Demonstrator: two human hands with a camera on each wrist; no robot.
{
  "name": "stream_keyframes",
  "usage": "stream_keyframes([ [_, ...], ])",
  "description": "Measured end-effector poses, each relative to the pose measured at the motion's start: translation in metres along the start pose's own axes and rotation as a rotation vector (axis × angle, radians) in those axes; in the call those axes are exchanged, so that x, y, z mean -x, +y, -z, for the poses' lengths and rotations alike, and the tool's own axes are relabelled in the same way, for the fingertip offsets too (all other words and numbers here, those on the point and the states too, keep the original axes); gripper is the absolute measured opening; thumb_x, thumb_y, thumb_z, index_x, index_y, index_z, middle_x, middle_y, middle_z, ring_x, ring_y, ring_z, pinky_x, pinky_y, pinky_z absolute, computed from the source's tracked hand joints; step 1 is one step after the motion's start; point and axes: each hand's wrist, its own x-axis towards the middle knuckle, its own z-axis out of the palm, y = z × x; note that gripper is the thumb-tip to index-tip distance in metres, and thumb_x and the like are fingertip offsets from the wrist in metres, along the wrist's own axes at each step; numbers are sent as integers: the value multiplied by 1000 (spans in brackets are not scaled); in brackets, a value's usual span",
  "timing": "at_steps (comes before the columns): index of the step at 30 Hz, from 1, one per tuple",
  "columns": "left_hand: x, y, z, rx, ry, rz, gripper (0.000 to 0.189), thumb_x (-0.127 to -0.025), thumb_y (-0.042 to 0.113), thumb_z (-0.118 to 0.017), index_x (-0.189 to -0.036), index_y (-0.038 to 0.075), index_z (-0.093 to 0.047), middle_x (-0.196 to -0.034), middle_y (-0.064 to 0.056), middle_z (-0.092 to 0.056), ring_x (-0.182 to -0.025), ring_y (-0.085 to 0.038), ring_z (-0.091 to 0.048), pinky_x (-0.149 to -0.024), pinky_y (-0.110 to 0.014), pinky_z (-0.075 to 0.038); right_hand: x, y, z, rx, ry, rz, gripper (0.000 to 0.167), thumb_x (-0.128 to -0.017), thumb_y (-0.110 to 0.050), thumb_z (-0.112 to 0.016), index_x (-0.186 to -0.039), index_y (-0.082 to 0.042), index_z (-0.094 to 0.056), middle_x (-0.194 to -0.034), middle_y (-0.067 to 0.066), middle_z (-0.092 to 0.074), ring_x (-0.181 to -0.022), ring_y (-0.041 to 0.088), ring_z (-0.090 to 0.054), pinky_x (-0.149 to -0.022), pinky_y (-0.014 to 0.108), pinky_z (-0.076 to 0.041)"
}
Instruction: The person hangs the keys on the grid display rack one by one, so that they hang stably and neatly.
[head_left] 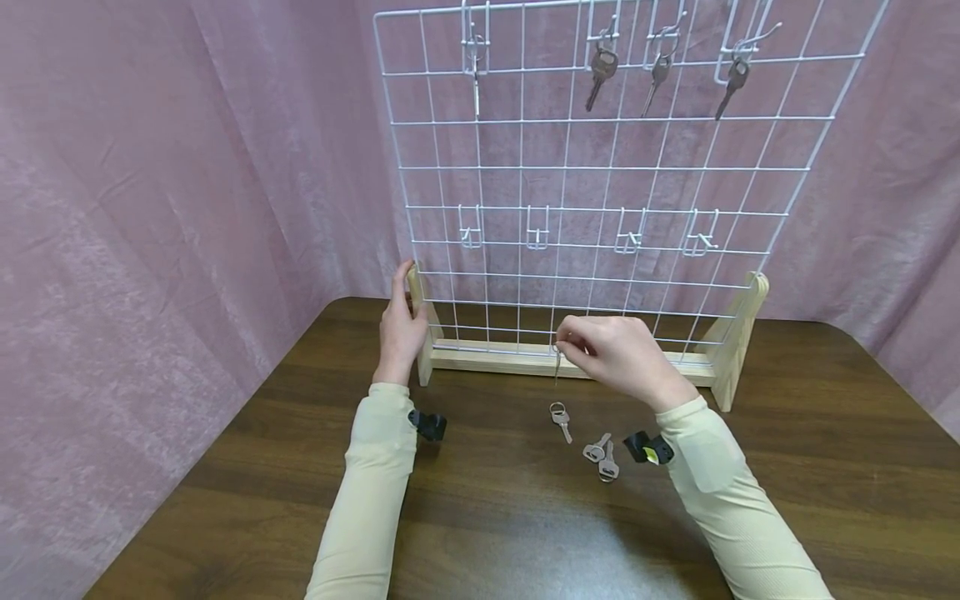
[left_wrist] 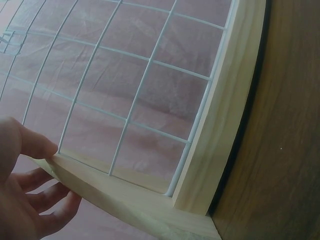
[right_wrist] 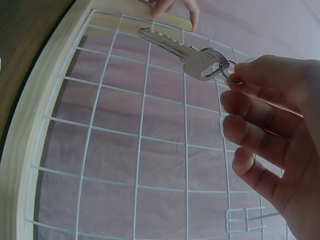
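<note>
My right hand (head_left: 618, 354) pinches the ring of a silver key (right_wrist: 200, 62) between thumb and fingertips. The key hangs in front of the lower part of a white wire grid (head_left: 521, 168); the right wrist view shows its toothed blade pointing away from the hand. With thumb and fingers on either side, my left hand (head_left: 401, 333) holds the left wooden upright (left_wrist: 120, 202) of the grid's stand. On the table below the right hand lies one key with a ring (head_left: 560, 422), and nearer to me a pair of keys (head_left: 608, 469) overlap.
Several keys (head_left: 602, 71) hang from hooks along the grid's top. Lower down is a row of several bare white hooks (head_left: 628, 242). A wooden crossbar (head_left: 495, 360) and right upright (head_left: 738, 346) support the grid on the brown table (head_left: 480, 517). Pink curtain (head_left: 187, 167) hangs behind.
</note>
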Motion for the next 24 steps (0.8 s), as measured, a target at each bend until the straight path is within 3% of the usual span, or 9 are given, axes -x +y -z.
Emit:
stream_keyframes([
  [6, 0, 1, 1, -3, 10, -3, 68, -94, 6, -50, -148, 40, -26, -119, -20, -61, -90, -33, -61, -73, -45, -51, 0, 0, 6, 13, -5, 1, 13, -82, -7, -66, -80, -19, -62, -63, -12, -56, -55, 1, -46, -50, 24, -39],
  [12, 2, 1, -1, 5, 10, -2, 70, -94, 6, -49, -147, 44, -26, -119, -20, -61, -91, -33, -62, -72, -46, -53, 2, 1, 17, 1, -57, 12, 16, -81, -3, -64, -81, -19, -63, -64, -12, -53, -58, 1, -45, -53, 23, -38],
  [24, 0, 0, 2, 11, 17, -13, 70, -94, 5, -50, -146, 44, -27, -120, -20, -62, -93, -34, -63, -73, -46, -53, -17, -11, 29, -20, -18, 8, 11, -83, -7, -69, -84, -18, -66, -66, -10, -61, -59, 1, -51, -54, 25, -42],
])
